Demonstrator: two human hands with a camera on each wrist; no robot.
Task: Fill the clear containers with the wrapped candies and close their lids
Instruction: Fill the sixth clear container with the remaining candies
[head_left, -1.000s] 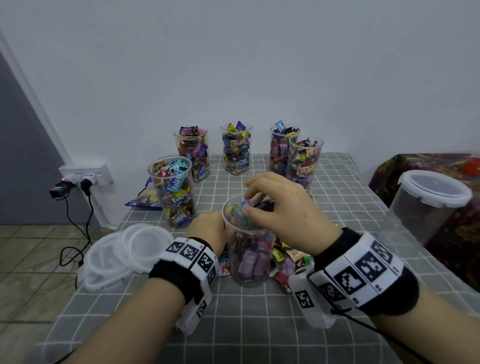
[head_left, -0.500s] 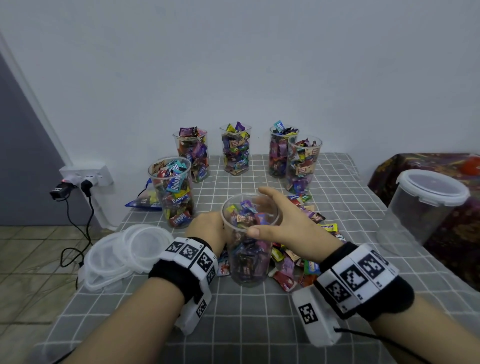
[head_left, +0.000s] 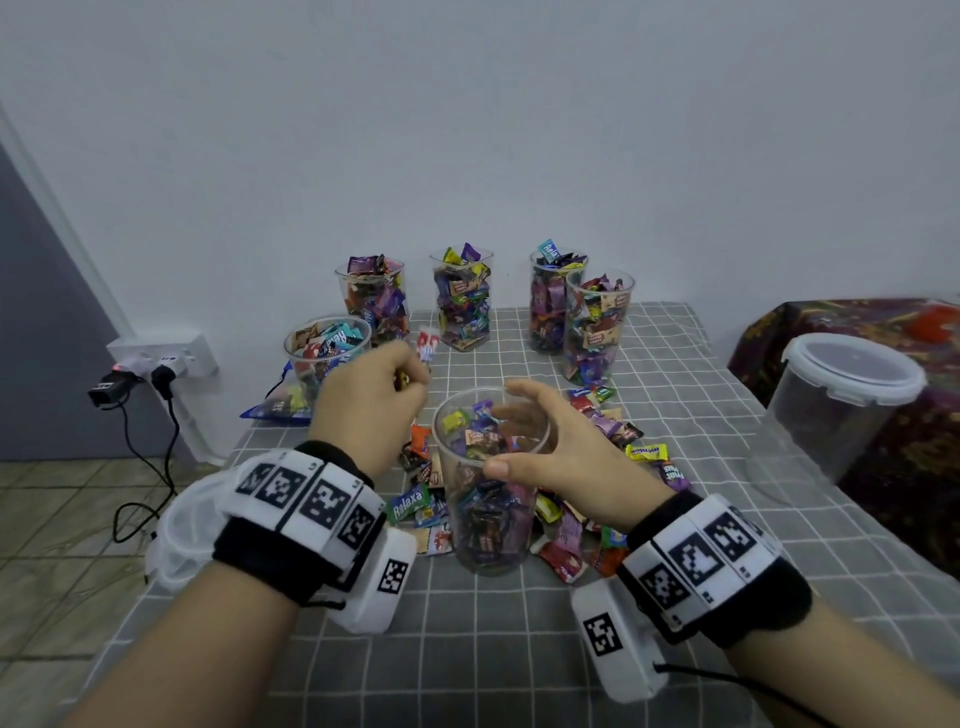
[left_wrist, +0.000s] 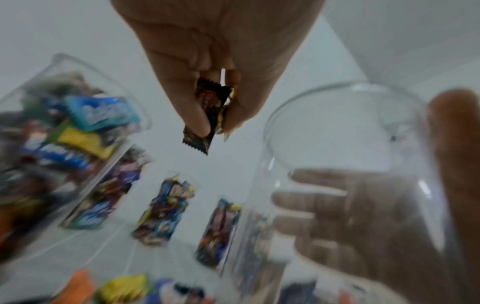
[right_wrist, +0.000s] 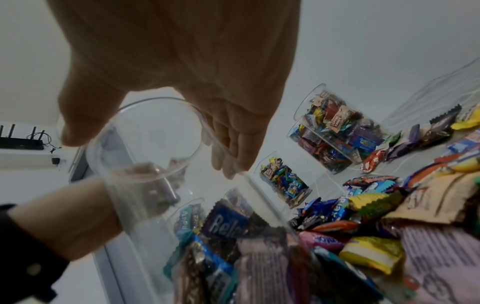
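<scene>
A clear container (head_left: 488, 519), filled most of the way with wrapped candies, stands upright near the middle of the grey checked table (head_left: 519, 649). My right hand (head_left: 504, 441) grips it just under the rim, thumb in front and fingers behind; the right wrist view shows that hand (right_wrist: 148, 152) wrapped round the container (right_wrist: 145, 131). My left hand (head_left: 410, 382) is raised left of the rim and pinches a dark brown wrapped candy (head_left: 402, 383). In the left wrist view the candy (left_wrist: 205, 107) hangs from the left hand (left_wrist: 213, 127), beside the container (left_wrist: 337, 133).
Loose candies (head_left: 644, 451) lie around the container's base. Several filled containers (head_left: 462, 299) stand at the back and back left. A stack of clear lids (head_left: 171, 525) sits at the left edge. A large lidded tub (head_left: 841, 400) stands at the right.
My right hand left the container's mouth and now grips its side. My left hand let go of the container and rose to the left, now pinching a dark candy.
</scene>
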